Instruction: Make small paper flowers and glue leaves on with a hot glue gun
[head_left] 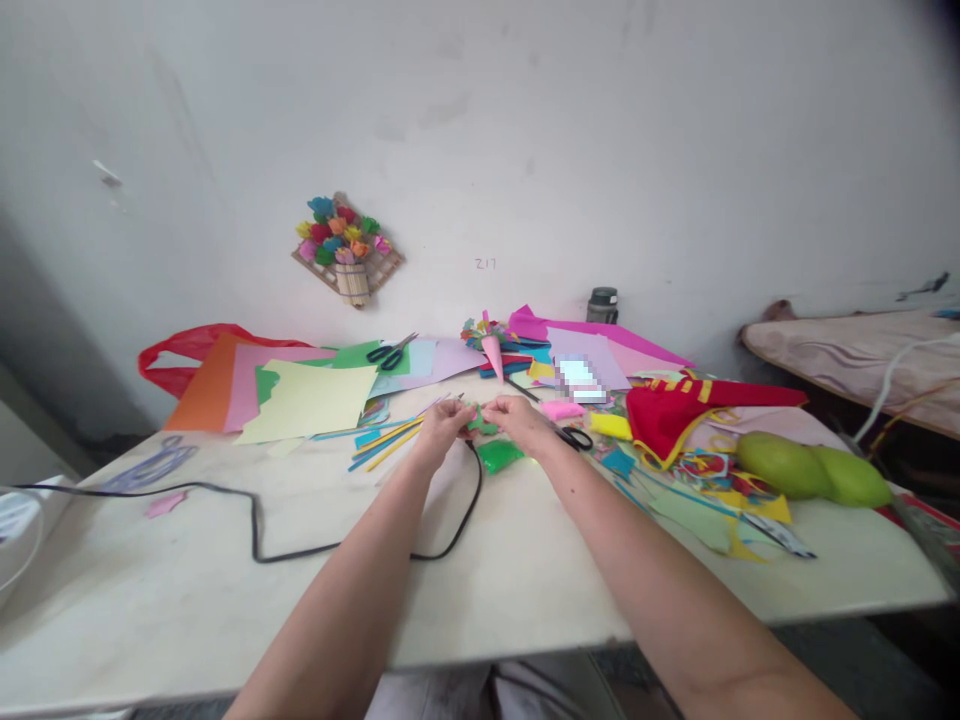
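Above the middle of the table, my left hand (448, 422) and my right hand (519, 416) pinch a small green piece (482, 426) between them. It is too small to tell whether it is paper or clay. Just below my right hand lies a bright green packet (499, 457). Beyond my fingers, a pink paper cone (492, 354) carries a colourful fringed top. Paper strips (386, 447) in blue and yellow lie left of my left hand. Dark-handled scissors (576, 437) rest beside my right wrist, partly hidden by it.
A black cable (259, 530) crosses the table (187, 610) under my left forearm. Coloured sheets (315, 400) and more scissors (390, 352) lie back left. At right are pink (562, 410) and yellow (611, 427) packets, red cloth (667, 420), green fruits (814, 472) and a cutter knife (780, 535).
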